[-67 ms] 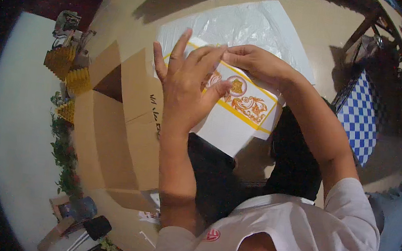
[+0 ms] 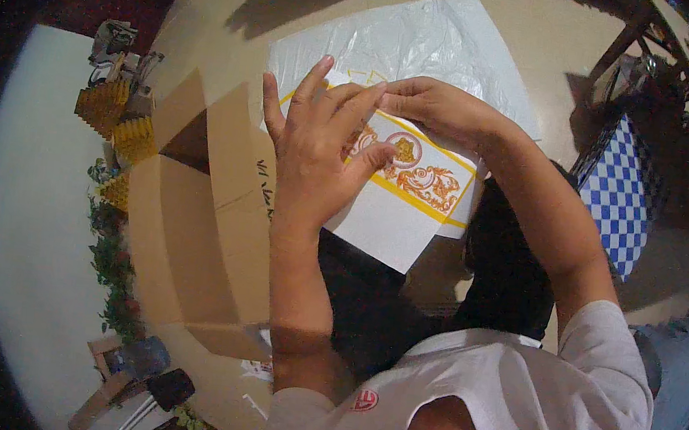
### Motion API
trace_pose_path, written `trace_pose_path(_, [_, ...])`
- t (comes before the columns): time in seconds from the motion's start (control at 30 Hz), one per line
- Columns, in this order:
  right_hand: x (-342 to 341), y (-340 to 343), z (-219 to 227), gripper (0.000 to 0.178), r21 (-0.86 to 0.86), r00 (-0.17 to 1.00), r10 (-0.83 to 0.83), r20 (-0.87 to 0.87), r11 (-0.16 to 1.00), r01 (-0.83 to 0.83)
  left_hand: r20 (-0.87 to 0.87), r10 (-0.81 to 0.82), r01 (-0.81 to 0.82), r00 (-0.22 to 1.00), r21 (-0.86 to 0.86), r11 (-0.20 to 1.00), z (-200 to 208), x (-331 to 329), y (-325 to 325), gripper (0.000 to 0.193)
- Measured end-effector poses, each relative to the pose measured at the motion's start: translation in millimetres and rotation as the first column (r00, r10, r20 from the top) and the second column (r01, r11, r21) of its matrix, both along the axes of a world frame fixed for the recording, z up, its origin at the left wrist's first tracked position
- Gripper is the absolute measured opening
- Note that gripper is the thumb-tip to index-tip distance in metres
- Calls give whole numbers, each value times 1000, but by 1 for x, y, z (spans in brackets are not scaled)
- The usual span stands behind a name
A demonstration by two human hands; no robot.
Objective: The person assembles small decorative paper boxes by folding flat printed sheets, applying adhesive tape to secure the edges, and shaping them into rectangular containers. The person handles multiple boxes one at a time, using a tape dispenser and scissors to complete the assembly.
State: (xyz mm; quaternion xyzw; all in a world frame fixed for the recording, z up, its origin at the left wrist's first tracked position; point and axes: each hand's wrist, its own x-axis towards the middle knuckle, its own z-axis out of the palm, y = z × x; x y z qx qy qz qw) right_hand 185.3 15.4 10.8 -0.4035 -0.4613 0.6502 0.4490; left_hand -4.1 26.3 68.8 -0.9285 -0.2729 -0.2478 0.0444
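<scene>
White paper (image 2: 388, 227) printed with orange ornamental figures, a round emblem and yellow bands rests over my lap, its upper part turned or layered. My left hand (image 2: 317, 151) lies across its left side with the fingers stretched out and spread. The left thumb touches the print beside the emblem, and the left index fingertip meets my right fingertips at the paper's far edge. My right hand (image 2: 436, 107) is closed in a pinch on that far edge; the fingertips are partly hidden. Beyond both hands a white sheet under clear plastic (image 2: 425, 42) is spread out.
An open cardboard box (image 2: 239, 206) with handwriting on a flap stands close on my left. Further left are yellow stacked pieces (image 2: 104, 108) and leafy plants (image 2: 114, 269). A blue-and-white checked item (image 2: 618, 198) is at the right, below a dark frame (image 2: 621, 47).
Both hands keep nearly the same places at the paper's far edge. The paper's near corner has shifted very slightly, and the view has moved a little.
</scene>
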Motion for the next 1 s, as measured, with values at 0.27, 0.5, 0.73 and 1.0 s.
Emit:
trace_pose_path(0.27, [-12,-8,-5,26,-5,934,310,180,949,-314,-77,-130,117,989,-146,982,-18,-16,-5,61])
trace_pose_path(0.5, [1,-8,-5,36,84,888,318,332,928,-364,-86,-72,71,994,-23,997,-26,-26,-13,53])
trace_pose_path(0.73, [35,-9,7,36,156,808,377,453,859,-488,-75,109,-114,991,-54,992,-21,-50,-14,46])
trace_pose_path(1.0, [15,-7,-3,30,134,827,368,425,878,-459,-147,131,-127,980,35,991,-18,-63,-29,43])
